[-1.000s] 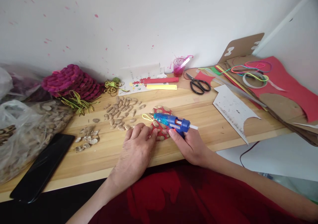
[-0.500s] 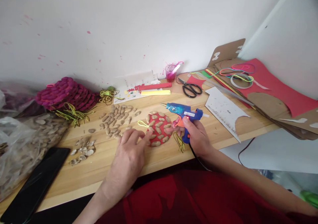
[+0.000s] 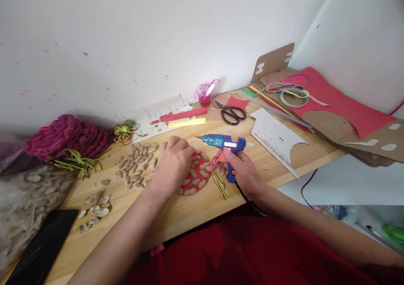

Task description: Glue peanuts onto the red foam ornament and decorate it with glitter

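Your right hand (image 3: 241, 165) wraps the glue gun (image 3: 216, 140), likely so its trigger sits within finger reach, while your left hand (image 3: 172, 163) curls over the disc (image 3: 197, 167) near the table's (image 3: 189, 211) front edge, pinching what I cannot tell.

Disc (image 3: 198, 167) sits mid-table (image 3: 186, 217) with peanuts (image 3: 190, 191) on it, left hand (image 3: 173, 163) over its left rear part, glue gun (image 3: 217, 140) in right hand (image 3: 244, 167) at its right rear. Left of disc: loose peanuts (image 3: 130, 165), shells (image 3: 103, 212) nearer front, then phone (image 3: 44, 247) beside bag (image 3: 25, 209). Behind: cup (image 3: 203, 97) by the wall (image 3: 142, 45), scissors (image 3: 232, 115) right of it; far right, cardboard (image 3: 328, 123) stack, tape roll (image 3: 293, 105) on top.
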The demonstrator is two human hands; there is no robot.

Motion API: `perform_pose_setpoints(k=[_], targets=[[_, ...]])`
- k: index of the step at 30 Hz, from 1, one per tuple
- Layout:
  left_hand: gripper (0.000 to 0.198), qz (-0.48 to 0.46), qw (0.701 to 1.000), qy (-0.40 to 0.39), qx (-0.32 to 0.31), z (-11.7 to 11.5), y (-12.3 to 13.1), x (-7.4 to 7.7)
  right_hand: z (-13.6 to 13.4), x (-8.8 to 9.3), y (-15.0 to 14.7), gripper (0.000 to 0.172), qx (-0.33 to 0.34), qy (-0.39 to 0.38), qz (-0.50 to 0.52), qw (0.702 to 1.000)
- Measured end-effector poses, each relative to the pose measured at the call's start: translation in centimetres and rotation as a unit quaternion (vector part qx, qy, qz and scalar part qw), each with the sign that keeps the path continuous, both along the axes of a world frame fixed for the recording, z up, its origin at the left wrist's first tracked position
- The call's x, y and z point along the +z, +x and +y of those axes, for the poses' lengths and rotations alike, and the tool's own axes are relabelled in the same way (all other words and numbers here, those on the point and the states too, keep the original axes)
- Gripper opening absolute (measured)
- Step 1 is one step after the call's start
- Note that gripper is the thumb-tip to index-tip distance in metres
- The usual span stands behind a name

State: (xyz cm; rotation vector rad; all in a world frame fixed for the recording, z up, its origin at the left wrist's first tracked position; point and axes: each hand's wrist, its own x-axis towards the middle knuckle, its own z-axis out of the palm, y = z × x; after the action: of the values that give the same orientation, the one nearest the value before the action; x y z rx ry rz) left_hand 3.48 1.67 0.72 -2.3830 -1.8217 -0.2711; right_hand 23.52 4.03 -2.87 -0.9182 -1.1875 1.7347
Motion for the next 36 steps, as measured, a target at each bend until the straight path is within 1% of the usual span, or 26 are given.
perform_pose_setpoints(k=[7,18,27,29,31,33,34,35,36], targets=[[0.013,-0.001,1.0,-0.023,-0.007,0.7,-0.2,-0.5,0.0,0.1,0.0,0.043,0.014,0.011,-0.013,1.0],[0.016,-0.013,0.999,-0.05,0.003,0.8,0.2,0.0,-0.1,0.0,0.0,0.041,0.014,0.006,-0.02,1.0],[0.016,0.024,0.999,-0.048,0.008,0.9,0.4,-0.3,-0.2,-0.4,-0.3,0.045,0.005,0.016,-0.008,1.0],[0.017,0.013,0.999,-0.046,0.007,0.9,0.4,-0.3,-0.2,-0.3,-0.3,0.045,0.0,0.017,-0.004,1.0],[0.015,-0.042,0.998,-0.04,0.017,0.7,0.1,-0.2,-0.2,-0.2,-0.3,0.045,-0.011,0.011,0.002,1.0],[0.012,-0.156,0.986,-0.039,0.046,0.2,-0.4,0.1,-0.1,-0.1,-0.3,0.045,-0.021,0.005,0.016,1.0],[0.01,-0.234,0.969,-0.047,0.071,-0.2,-0.8,0.2,-0.1,0.0,-0.3,0.044,-0.022,0.001,0.025,0.999],[0.006,-0.323,0.939,-0.065,0.098,-0.7,-1.1,0.4,-0.1,0.0,-0.2,0.043,-0.021,-0.002,0.036,0.999],[0.005,-0.418,0.895,-0.089,0.127,-1.2,-1.4,0.6,-0.1,0.0,-0.2,0.043,-0.019,-0.004,0.047,0.999]])
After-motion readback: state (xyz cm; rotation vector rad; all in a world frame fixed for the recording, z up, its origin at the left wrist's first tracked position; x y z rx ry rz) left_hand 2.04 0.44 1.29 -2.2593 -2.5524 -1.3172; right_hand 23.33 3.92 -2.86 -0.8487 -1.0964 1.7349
